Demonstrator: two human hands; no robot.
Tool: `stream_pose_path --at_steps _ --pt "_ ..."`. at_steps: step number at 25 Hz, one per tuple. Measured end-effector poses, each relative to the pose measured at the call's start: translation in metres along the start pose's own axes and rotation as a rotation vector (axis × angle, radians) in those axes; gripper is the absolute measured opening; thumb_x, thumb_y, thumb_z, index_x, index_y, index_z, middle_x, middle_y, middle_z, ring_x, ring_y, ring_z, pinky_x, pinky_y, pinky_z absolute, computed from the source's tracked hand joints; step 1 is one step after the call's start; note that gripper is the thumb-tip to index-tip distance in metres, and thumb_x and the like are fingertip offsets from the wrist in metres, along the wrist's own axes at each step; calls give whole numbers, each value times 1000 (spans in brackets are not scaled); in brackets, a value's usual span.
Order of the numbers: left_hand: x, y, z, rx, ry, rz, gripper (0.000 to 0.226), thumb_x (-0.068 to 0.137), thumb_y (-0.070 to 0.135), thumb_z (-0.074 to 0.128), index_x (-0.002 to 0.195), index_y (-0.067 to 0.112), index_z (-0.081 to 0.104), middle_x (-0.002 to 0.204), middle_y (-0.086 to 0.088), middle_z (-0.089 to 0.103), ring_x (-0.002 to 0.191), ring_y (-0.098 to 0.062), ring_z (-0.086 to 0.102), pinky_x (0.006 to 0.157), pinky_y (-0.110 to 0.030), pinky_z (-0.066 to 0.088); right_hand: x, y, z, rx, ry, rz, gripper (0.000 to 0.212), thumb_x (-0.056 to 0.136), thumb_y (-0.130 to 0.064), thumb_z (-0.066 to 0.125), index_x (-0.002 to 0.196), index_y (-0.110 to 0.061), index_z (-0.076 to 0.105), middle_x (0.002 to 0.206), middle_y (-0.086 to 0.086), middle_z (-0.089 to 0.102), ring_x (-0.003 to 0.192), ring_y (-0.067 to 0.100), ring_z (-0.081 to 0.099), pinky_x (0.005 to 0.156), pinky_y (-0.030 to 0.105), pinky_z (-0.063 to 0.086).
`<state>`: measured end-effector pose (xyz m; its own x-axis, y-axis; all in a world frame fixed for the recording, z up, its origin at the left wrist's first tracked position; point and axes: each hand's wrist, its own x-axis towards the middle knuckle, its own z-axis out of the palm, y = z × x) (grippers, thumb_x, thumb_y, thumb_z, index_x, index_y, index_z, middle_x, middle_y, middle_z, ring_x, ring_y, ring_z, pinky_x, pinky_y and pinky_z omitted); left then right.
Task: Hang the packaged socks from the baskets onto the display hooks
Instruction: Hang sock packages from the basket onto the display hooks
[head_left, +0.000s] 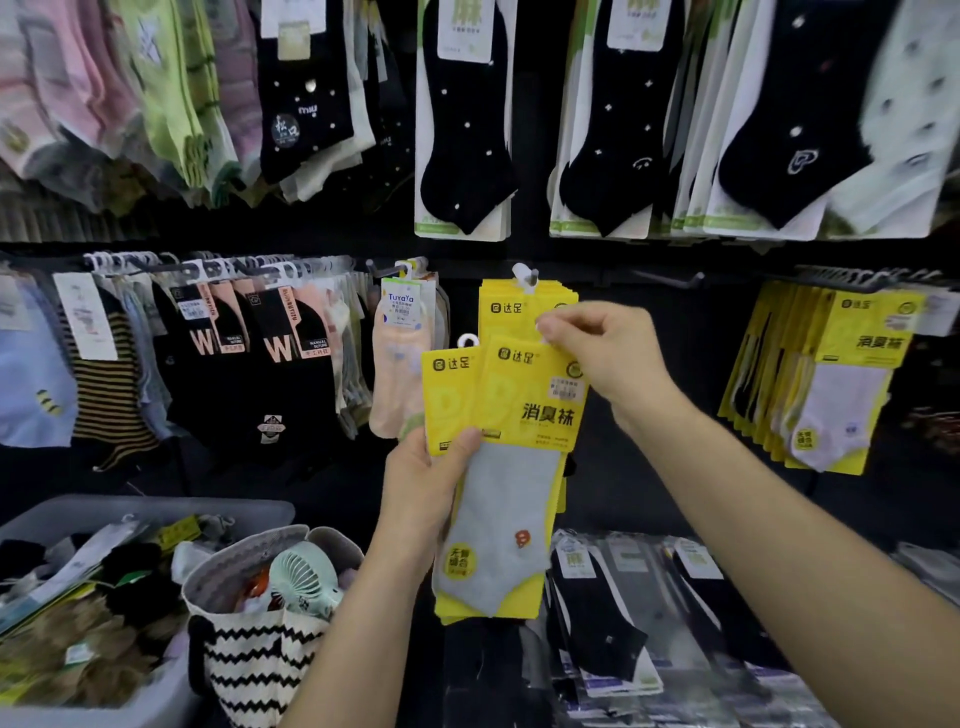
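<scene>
**yellow sock packs (519, 415) held up**

the left hand (423, 488) grips the stack from below, thumb across the front. the right hand (602, 353) pinches the front pack's top edge, just under the display hook (524, 275) where matching packs (514, 307) hang.

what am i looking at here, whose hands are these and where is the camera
There is no machine here: a person wears one camera on the head, looking forward and down, so you see their own arms. They face a shop wall of hanging socks. The left hand grips a few yellow sock packs from below, and the right hand pinches the top of the front one. Behind them a hanging stack of the same packs is on the wall. Lower left sit a grey bin of sock packs and a zigzag bag holding a small fan.
</scene>
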<state>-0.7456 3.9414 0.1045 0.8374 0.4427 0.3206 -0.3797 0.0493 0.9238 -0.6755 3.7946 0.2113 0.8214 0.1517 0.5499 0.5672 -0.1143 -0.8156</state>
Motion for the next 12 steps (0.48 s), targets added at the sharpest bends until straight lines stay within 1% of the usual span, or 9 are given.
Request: stream_pose_path --at_steps 2,4,6,8,10,12 --pt "2 -1 -4 -43 32 12 13 90 19 59 100 15 68 96 -2 74 88 -18 71 71 -32 57 18 -11 -2 -35 48 15 18 82 -18 70 68 -29 69 77 -9 68 80 8 62 73 24 51" --pt "5 0 -12 -108 70 14 17 91 18 58 105 13 67 100 -4 73 90 -18 70 70 -30 57 33 -20 0 -52 72 18 20 85 -16 66 68 -28 68 76 -9 66 78 8 60 70 24 49" --pt "9 0 -20 -116 109 10 20 91 19 58 108 12 65 103 -6 73 91 -20 70 72 -34 57 44 -24 5 -67 58 26 22 87 -14 63 69 -27 68 75 -10 66 74 6 59 67 24 47" --pt "12 1 -26 -100 149 11 16 90 22 60 102 14 66 100 -5 73 89 -20 70 71 -34 56 50 -24 11 -93 47 40 23 86 -14 63 69 -27 68 75 -10 66 77 7 60 71 26 50" --pt "13 2 -30 -87 202 17 9 89 24 61 93 18 67 93 1 73 86 -17 70 68 -30 55 52 -22 15 -82 70 68 21 85 -14 66 68 -27 67 75 -10 66 81 10 61 76 28 52" --pt "13 5 -33 -25 258 57 5 88 26 62 85 25 65 87 8 71 83 -12 68 66 -26 52 53 -19 16 -61 87 83 23 85 -14 66 66 -27 66 74 -9 65 79 10 60 73 28 51"
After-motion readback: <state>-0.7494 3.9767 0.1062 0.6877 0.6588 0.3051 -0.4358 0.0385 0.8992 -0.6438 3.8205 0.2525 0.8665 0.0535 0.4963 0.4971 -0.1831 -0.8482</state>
